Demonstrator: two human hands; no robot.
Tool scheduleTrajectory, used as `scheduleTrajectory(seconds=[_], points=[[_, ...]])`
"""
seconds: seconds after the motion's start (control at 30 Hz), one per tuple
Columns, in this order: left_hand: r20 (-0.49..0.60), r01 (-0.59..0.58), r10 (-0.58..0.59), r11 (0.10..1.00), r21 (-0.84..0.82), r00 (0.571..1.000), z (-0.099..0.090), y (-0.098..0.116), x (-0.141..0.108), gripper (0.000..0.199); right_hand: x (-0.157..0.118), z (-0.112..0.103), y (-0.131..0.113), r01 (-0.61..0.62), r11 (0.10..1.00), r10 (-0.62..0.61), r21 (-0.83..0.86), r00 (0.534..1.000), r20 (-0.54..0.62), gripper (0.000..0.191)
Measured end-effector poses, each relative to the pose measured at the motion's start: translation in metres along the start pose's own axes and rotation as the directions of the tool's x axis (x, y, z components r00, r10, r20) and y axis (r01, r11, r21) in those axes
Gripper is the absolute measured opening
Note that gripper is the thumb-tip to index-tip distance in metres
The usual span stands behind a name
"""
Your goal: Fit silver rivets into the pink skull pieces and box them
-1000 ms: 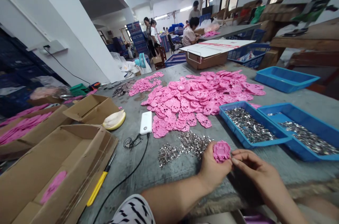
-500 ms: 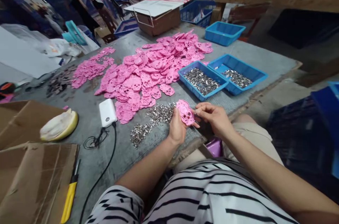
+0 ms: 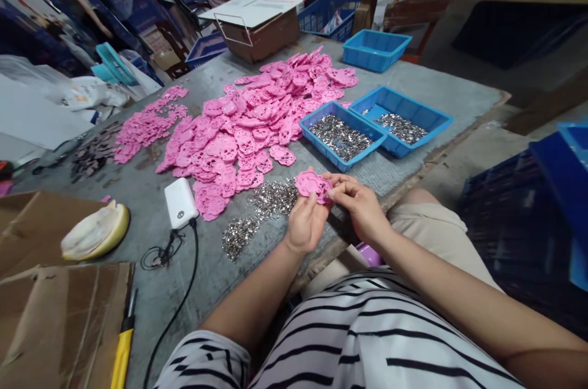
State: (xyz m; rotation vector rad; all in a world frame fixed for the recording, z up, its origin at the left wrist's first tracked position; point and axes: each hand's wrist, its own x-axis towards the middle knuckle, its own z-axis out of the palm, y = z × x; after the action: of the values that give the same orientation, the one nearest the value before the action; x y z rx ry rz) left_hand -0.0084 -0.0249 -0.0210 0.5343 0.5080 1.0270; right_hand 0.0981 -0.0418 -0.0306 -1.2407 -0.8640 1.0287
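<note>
My left hand [image 3: 307, 225] is closed on a flat pink plastic piece [image 3: 312, 185] with a wavy edge and small holes, its thumb on the near side. At the piece's right edge, the fingers of my right hand [image 3: 356, 200] pinch together against it; whether a small metal part is between them is hidden. Just left of my hands, small shiny metal parts [image 3: 275, 198] lie heaped on the table [image 3: 202, 291]. Beyond them spreads a large pile of similar pink pieces [image 3: 257, 125].
Two blue trays [image 3: 340, 159] [image 3: 413, 147] hold metal parts; another blue tray [image 3: 376, 52] stands behind. To the left are a white power bank [image 3: 180, 202] with a black cable, a pomelo rind [image 3: 98, 233], cardboard [image 3: 64, 321] and a yellow-handled tool [image 3: 122, 355]. People are in the background.
The pink piece has turned from upright to a flatter tilt. My right hand has closed in on its right edge, and my left fingers now reach beneath it. The view has shifted slightly.
</note>
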Motion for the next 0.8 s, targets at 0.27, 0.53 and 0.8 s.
scheduleTrajectory(seconds=[0.27,0.53,0.8], points=[[0.007,-0.002,0.002,0.998,-0.061,1.000,0.000,0.002,-0.002,0.059,-0.006,0.013,-0.005,-0.057,0.990,0.059,0.127,0.998,-0.015,0.019],[0.011,-0.094,0.093,0.994,0.049,0.996,-0.002,-0.003,-0.004,0.063,-0.009,0.019,-0.006,-0.110,0.975,0.125,0.191,0.990,-0.066,0.020],[-0.007,-0.125,0.126,0.986,0.107,0.992,-0.002,-0.004,-0.002,0.057,-0.008,0.019,-0.004,-0.164,0.948,0.198,0.272,0.975,-0.101,0.016]])
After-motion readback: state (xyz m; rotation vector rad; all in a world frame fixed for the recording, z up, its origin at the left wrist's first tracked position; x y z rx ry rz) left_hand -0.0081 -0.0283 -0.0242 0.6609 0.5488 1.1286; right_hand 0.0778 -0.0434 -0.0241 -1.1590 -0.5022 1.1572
